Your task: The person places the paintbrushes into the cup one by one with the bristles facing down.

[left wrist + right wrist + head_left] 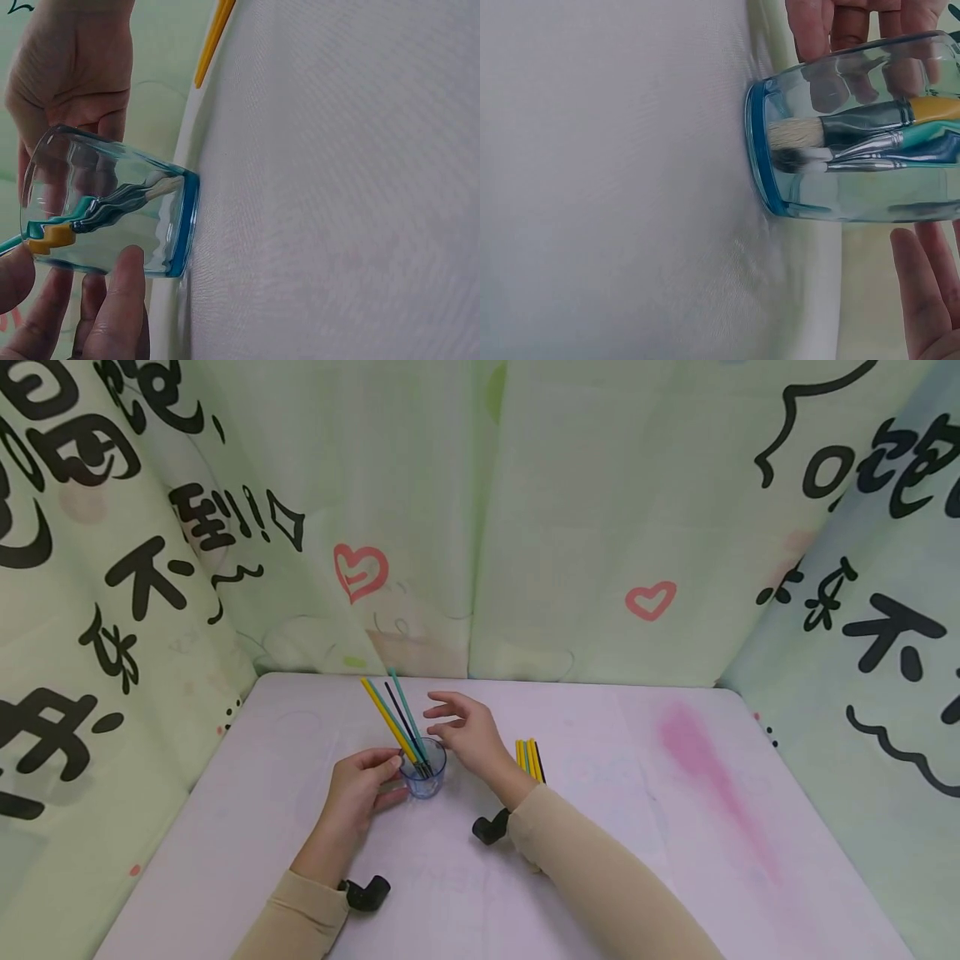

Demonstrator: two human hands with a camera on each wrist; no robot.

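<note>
A clear bluish glass cup (424, 783) stands upright on the table and holds several paintbrushes (393, 718), bristles down, with yellow, teal and dark handles leaning left. My left hand (362, 785) holds the cup from its left side, thumb near the rim. In the left wrist view its fingers (124, 315) lie against the glass. My right hand (468, 731) hovers at the cup's right rear with loosely bent fingers and nothing in them. Through the glass in the right wrist view, pale and dark bristles (799, 135) rest near the base.
More slim yellow and dark handles (531, 758) lie on the table right of the cup, partly hidden by my right forearm. A white cloth covers the table (615, 827), with a pink stain at right. Printed curtains (570, 527) hang around its back and sides.
</note>
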